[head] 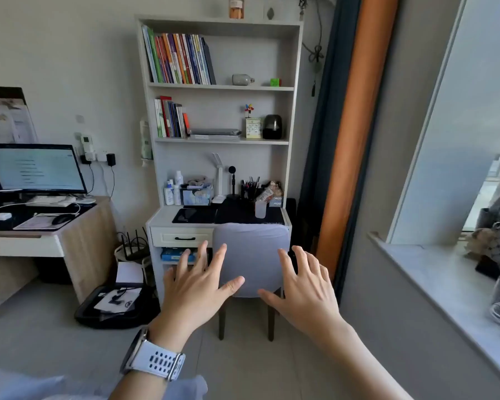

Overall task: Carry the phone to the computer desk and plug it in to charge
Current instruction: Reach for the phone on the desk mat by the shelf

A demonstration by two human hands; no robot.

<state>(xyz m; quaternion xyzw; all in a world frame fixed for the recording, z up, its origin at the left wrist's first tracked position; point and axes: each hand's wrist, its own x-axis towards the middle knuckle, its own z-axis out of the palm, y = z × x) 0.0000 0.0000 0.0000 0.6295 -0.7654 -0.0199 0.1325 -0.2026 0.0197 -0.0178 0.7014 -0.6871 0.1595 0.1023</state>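
My left hand (pixel 197 287), with a white watch on the wrist, and my right hand (pixel 303 287) are held out in mid-air with fingers spread, holding nothing. Beyond them a dark flat phone (pixel 185 216) lies on a black mat on the white bookshelf desk (pixel 162 217). The computer desk (pixel 90 241) stands at the left with a lit monitor (pixel 35 168). A white charging cable with a small white block (pixel 2 216) lies on its dark mat beside a mouse (pixel 61 218).
A grey-covered chair (pixel 251 255) is tucked into the bookshelf desk, right behind my hands. An open black bag (pixel 113 307) and a router (pixel 133 243) sit on the floor between the two desks. A window sill (pixel 445 278) runs along the right. Wall sockets (pixel 98 157) are behind the monitor.
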